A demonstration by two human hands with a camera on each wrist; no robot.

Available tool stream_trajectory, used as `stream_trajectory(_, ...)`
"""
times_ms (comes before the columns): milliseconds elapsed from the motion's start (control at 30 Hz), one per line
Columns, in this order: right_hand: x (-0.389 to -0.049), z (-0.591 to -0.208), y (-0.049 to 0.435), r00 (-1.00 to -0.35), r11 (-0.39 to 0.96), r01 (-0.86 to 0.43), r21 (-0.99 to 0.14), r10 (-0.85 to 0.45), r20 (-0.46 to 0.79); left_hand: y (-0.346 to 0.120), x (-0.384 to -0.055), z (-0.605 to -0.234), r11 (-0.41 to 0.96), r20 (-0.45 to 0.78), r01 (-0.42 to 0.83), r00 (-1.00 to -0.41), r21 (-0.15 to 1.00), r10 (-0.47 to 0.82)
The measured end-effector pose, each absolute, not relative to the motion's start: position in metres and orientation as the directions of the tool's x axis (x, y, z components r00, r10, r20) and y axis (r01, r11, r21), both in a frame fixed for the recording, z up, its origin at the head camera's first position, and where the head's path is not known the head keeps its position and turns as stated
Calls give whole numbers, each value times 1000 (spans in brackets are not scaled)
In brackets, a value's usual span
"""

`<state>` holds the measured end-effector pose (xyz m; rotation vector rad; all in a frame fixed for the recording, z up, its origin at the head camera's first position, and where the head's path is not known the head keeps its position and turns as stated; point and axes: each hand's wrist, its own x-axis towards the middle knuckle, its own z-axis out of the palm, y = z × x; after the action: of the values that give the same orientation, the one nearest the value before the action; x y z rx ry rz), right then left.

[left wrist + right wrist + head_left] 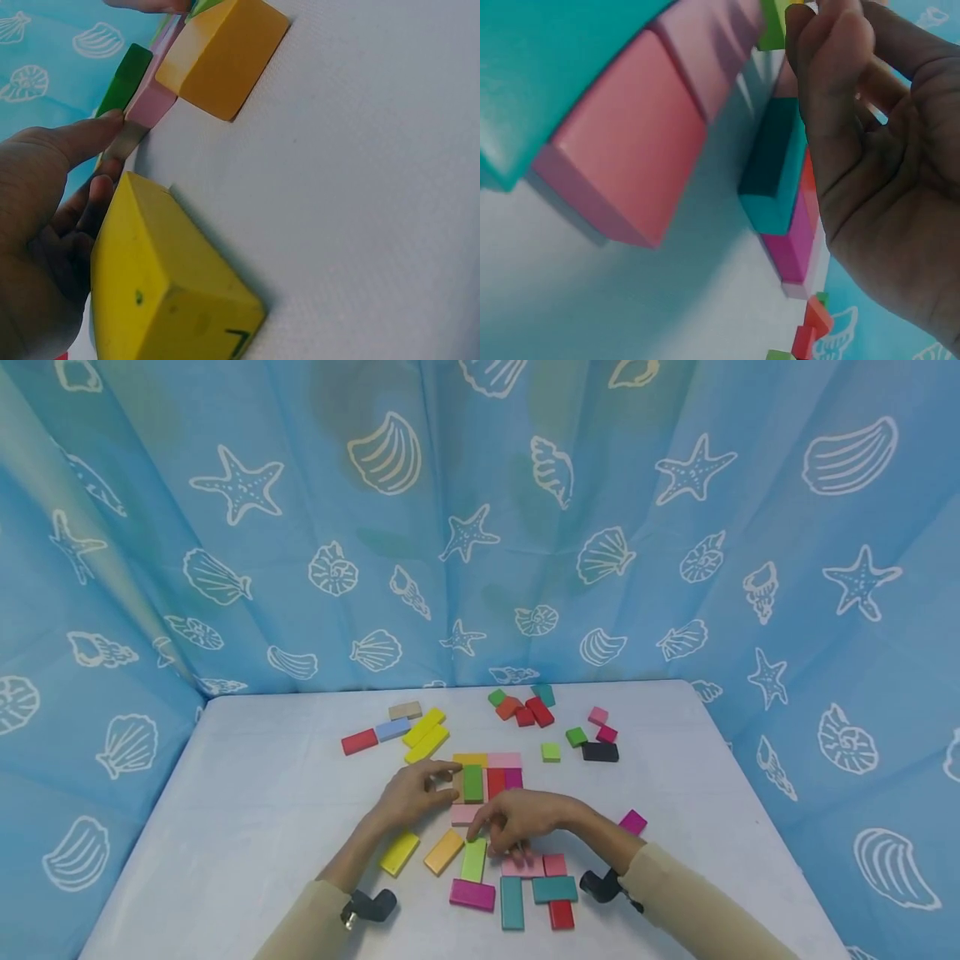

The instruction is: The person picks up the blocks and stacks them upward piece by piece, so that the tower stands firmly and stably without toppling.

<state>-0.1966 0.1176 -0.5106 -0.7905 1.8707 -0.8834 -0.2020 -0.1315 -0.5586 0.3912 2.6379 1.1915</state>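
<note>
Left grip [415, 793]: released, fingertips beside the green oblong wooden block [472, 784]; an inward nudge could misalign it. Lime-green oblong wooden block [473, 862] lies near the right grip [521, 818], whose hold cannot be determined; a low knuckle could displace the pink oblong wooden block [525, 869].

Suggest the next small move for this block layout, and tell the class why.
Probably the right hand should nudge the long light green block straight: that hand's index finger reaches to the block's far end, though contact is hard to tell, and the block slants slightly, while the lengthwise teal block points straight away from the person.
</note>
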Motion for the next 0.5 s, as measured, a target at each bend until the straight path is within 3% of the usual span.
stream_trajectory(500, -187, -516, 107, -457, 639, -325, -697, -751, -476, -131, -201, -559, 650, -94, 140, -946, 747, 311)
